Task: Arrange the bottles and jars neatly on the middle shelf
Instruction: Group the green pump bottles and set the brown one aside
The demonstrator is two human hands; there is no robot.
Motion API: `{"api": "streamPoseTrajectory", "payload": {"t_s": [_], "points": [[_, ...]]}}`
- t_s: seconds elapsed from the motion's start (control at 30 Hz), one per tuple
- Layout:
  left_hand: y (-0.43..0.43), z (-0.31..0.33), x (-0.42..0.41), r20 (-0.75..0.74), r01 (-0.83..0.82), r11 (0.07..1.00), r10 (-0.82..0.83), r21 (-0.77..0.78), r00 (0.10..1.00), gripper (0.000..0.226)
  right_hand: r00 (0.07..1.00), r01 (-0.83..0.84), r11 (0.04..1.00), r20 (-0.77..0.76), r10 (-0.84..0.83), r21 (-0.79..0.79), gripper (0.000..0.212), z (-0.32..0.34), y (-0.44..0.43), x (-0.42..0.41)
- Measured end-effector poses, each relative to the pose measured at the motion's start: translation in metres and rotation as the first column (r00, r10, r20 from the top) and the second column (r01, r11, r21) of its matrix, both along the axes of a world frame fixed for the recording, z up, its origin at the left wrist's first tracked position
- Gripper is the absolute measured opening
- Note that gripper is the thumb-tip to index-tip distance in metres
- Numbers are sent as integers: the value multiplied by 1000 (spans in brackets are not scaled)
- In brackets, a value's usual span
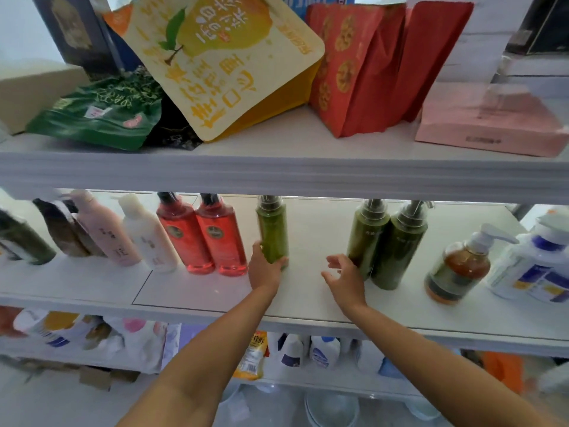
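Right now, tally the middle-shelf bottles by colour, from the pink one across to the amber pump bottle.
Pink bottle: 1
Cream bottle: 1
Red bottles: 2
Green bottles: 3, one gripped by the left hand
Amber pump bottle: 1
Total: 8

1 head view — close, facing middle shelf [308,298].

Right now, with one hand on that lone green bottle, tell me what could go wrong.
The left hand grips the green bottle low near its base, so the tall bottle might tip, possibly against the red bottles close beside it. The right hand, open, sits close to the two green pump bottles and could knock them.
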State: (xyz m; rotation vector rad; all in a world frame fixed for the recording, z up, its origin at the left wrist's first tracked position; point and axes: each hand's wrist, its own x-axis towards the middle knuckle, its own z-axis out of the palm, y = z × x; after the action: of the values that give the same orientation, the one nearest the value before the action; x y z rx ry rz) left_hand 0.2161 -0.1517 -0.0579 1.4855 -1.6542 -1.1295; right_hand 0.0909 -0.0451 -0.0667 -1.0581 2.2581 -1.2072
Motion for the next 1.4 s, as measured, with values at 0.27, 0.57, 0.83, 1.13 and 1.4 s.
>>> {"api": "streamPoseTrajectory", "payload": {"t_s": [0.27, 0.57, 0.83, 1.13, 1.4], "points": [[36, -4, -47, -39, 216, 976, -216, -5, 976, 59, 882, 469, 882, 75, -466, -40, 28, -11, 60, -33], [62, -7, -74, -73, 233, 972, -234, -17, 969, 55, 834, 549, 835, 94, -543, -47, 35, -11, 107, -76], [106, -9, -80, 101, -92, 992, 101, -88, 990, 51, 789, 614, 778, 139, -599, -132, 81, -2, 139, -121], [166, -13, -133, 287, 469, 836, -393, -283, 873, 33, 961, 200, 980, 193, -199, 11, 87, 1, 155, -172], [189, 22, -187, 137, 629, 757, -614, -177, 777, 83, 968, 252, 967, 8, -252, 50, 79, -6, 150, -173]]}}
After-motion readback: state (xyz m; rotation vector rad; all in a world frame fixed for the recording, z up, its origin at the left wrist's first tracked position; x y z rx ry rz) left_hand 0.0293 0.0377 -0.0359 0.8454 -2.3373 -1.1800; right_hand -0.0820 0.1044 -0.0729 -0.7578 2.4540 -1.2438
